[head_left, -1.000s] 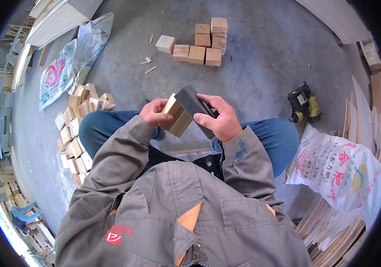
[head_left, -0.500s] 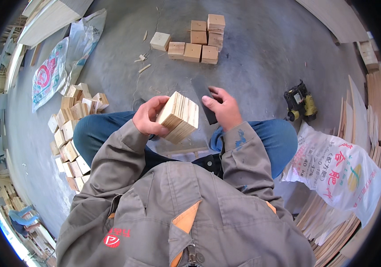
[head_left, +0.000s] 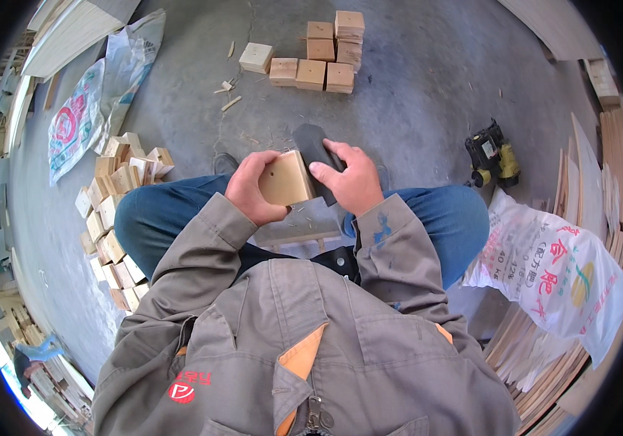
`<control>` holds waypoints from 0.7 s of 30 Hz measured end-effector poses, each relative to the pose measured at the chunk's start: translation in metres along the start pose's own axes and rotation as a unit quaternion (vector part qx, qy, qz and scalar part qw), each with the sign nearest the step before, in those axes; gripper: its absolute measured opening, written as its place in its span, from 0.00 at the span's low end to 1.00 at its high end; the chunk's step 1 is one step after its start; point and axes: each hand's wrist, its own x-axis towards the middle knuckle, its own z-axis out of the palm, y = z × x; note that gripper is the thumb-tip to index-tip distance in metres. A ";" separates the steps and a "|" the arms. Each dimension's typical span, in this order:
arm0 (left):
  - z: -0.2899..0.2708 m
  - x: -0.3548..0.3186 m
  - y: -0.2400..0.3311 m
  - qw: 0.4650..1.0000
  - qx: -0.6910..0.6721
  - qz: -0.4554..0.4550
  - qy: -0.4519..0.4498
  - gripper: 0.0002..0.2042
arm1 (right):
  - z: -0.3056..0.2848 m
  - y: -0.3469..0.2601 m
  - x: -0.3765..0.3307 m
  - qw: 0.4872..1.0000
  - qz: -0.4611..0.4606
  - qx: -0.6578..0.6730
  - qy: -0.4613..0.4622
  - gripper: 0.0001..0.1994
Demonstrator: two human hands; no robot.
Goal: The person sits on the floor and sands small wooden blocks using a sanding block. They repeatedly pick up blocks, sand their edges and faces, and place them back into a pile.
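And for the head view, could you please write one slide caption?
Left hand holds a wooden block, right hand a dark bar beside it; more blocks stand beyond.

At centre, the left hand (head_left: 253, 190) grips a block (head_left: 284, 179); the right hand (head_left: 353, 180) holds a dark bar (head_left: 313, 147), seemingly touching the block. Other blocks (head_left: 311, 74) sit at upper centre.

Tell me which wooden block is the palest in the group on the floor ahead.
The leftmost block there: its top is creamy white, whereas the other blocks look browner.
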 end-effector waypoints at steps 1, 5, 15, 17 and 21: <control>0.000 0.000 -0.002 1.000 0.015 0.001 0.017 0.42 | 0.001 -0.002 -0.005 1.000 -0.008 0.011 -0.001 0.30; -0.005 0.007 -0.010 0.992 -0.023 -0.058 0.113 0.42 | -0.002 -0.006 -0.023 0.999 -0.027 0.021 -0.018 0.29; -0.001 0.015 0.001 0.992 0.041 -0.008 0.117 0.40 | -0.006 -0.001 -0.003 0.996 0.001 0.064 0.059 0.29; 0.004 0.014 0.003 0.993 0.076 0.022 0.092 0.41 | 0.003 0.000 -0.002 0.996 -0.006 0.075 0.052 0.29; 0.009 0.011 0.003 0.989 0.085 0.070 0.100 0.40 | 0.008 0.008 0.002 0.998 -0.007 0.049 0.048 0.30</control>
